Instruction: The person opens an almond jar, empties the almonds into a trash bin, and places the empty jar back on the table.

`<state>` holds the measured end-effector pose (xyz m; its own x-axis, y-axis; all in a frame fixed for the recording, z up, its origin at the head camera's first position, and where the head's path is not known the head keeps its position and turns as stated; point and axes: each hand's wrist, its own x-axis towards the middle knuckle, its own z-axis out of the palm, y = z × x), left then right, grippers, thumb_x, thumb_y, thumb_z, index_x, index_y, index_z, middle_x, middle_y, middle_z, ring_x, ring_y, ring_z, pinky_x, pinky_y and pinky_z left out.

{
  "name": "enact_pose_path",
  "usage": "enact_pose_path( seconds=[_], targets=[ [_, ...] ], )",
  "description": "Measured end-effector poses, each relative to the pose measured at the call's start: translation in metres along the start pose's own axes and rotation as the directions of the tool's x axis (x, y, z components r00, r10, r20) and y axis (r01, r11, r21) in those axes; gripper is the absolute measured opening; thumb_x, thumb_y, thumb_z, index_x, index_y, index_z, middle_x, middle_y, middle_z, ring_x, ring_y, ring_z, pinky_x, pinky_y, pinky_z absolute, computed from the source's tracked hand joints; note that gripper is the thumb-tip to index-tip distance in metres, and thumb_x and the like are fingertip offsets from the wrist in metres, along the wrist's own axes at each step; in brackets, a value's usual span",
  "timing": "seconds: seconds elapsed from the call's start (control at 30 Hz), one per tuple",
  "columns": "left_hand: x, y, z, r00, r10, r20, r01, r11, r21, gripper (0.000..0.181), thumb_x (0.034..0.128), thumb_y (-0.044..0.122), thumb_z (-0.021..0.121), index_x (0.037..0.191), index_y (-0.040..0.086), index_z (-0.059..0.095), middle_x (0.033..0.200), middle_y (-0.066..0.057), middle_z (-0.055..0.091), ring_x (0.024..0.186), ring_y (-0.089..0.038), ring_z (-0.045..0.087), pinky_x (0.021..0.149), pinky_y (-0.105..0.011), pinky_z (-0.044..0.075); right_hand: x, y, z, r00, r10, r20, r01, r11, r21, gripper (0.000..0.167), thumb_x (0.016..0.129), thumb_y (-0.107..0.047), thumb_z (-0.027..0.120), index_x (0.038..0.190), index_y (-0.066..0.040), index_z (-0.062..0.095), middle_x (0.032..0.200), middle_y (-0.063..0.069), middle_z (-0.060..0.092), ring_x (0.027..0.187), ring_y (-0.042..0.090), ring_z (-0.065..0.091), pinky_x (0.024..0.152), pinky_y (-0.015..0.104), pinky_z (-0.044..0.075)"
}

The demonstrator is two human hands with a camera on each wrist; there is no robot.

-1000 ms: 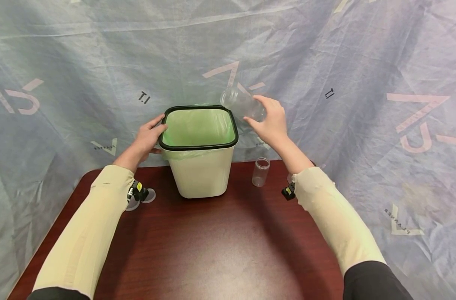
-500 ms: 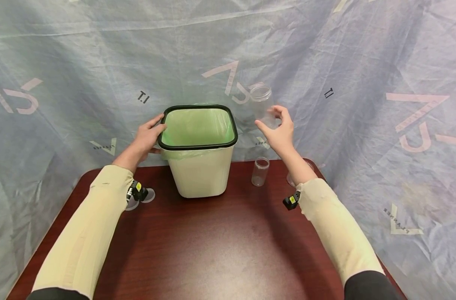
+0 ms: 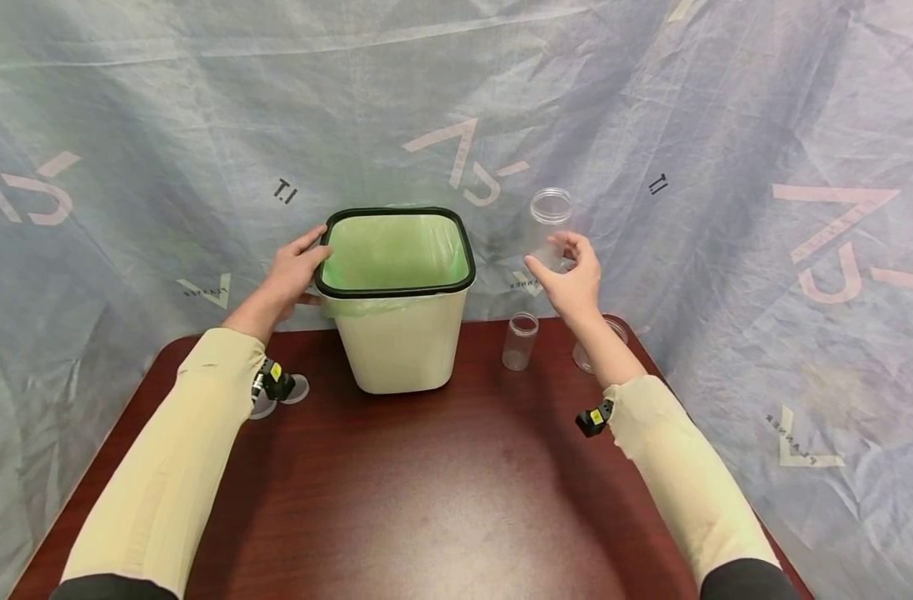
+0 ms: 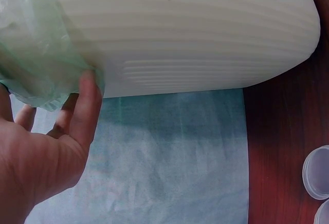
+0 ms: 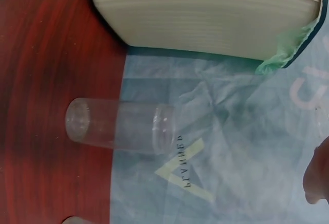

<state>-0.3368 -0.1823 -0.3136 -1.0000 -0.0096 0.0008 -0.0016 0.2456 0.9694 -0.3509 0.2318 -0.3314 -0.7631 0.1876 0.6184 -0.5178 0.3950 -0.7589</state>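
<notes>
A cream trash bin [image 3: 400, 346] with a black rim and a green liner stands upright at the back of the table. My left hand [image 3: 287, 279] holds its left side, thumb and a finger over the rim. In the left wrist view, other fingers [image 4: 87, 106] of that hand touch the liner [image 4: 41, 44] outside. My right hand [image 3: 572, 275] grips a clear plastic jar [image 3: 551, 215] by its lower part, upright above the table, right of the bin. No lid shows on it. In the right wrist view only a bit of that hand [image 5: 317, 178] shows.
Another clear jar [image 3: 520, 343] stands upright right of the bin, below the held one. A third clear container [image 3: 586, 357] is partly behind my right forearm. Clear round lids [image 3: 296, 388] lie by my left wrist. A printed grey-blue sheet [image 3: 396, 100] hangs behind the table [image 3: 426, 483].
The right hand has moved away from the bin, right and slightly down, with the jar. The jar has turned from tilted toward the bin to upright. The left hand keeps its place on the rim.
</notes>
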Motion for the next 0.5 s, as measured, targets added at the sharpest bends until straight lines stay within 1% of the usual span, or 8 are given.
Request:
enact_pose_path(
  seconds=[0.1, 0.13, 0.23, 0.33, 0.5],
  targets=[
    [0.0, 0.0, 0.0, 1.0, 0.001, 0.001, -0.001, 1.0, -0.003, 0.06, 0.0987, 0.041, 0.049, 0.154, 0.036, 0.027, 0.16, -0.007, 0.017, 0.116, -0.027, 0.046, 0.069, -0.045, 0.055, -0.006, 0.007, -0.004, 1.0, -0.007, -0.001, 0.007, 1.0, -0.028, 0.052, 0.073, -0.025, 0.087, 0.115, -0.007, 0.062, 0.11, 0.001, 0.064, 0.098, 0.014, 0.052, 0.082, 0.03, 0.036],
    [0.0, 0.0, 0.0, 1.0, 0.001, 0.002, -0.001, 1.0, -0.005, 0.06, 0.0986, 0.041, 0.049, 0.154, 0.036, 0.027, 0.16, -0.007, 0.017, 0.117, -0.028, 0.045, 0.069, -0.045, 0.055, -0.008, 0.009, -0.006, 1.0, -0.004, -0.003, 0.004, 0.999, -0.035, 0.052, 0.072, -0.026, 0.087, 0.114, -0.007, 0.063, 0.108, 0.001, 0.062, 0.097, 0.014, 0.051, 0.081, 0.029, 0.035],
    [0.0, 0.0, 0.0, 1.0, -0.002, 0.003, 0.002, 1.0, -0.008, 0.06, 0.0985, 0.041, 0.049, 0.154, 0.036, 0.026, 0.16, -0.007, 0.016, 0.121, -0.029, 0.044, 0.069, -0.046, 0.054, -0.014, 0.017, -0.009, 1.0, 0.005, -0.013, -0.006, 0.999, -0.044, 0.051, 0.072, -0.027, 0.087, 0.112, -0.007, 0.062, 0.101, 0.003, 0.058, 0.093, 0.015, 0.048, 0.08, 0.031, 0.035],
    [0.001, 0.0, 0.0, 1.0, -0.005, 0.003, 0.005, 1.0, -0.011, 0.06, 0.0985, 0.041, 0.049, 0.154, 0.036, 0.026, 0.16, -0.006, 0.016, 0.123, -0.03, 0.042, 0.07, -0.046, 0.054, -0.018, 0.025, -0.013, 1.0, 0.015, -0.025, -0.016, 0.998, -0.053, 0.051, 0.072, -0.027, 0.087, 0.111, -0.007, 0.062, 0.098, 0.004, 0.057, 0.092, 0.016, 0.048, 0.081, 0.034, 0.037],
    [0.003, -0.002, 0.0, 1.0, -0.001, -0.001, 0.001, 1.0, -0.011, 0.06, 0.0981, 0.042, 0.049, 0.154, 0.037, 0.027, 0.16, -0.004, 0.017, 0.123, -0.03, 0.043, 0.071, -0.047, 0.054, -0.025, 0.04, -0.018, 0.999, 0.043, -0.029, -0.046, 0.996, -0.081, 0.051, 0.074, -0.028, 0.086, 0.114, -0.007, 0.061, 0.098, 0.006, 0.055, 0.094, 0.021, 0.049, 0.085, 0.04, 0.04]
  ],
)
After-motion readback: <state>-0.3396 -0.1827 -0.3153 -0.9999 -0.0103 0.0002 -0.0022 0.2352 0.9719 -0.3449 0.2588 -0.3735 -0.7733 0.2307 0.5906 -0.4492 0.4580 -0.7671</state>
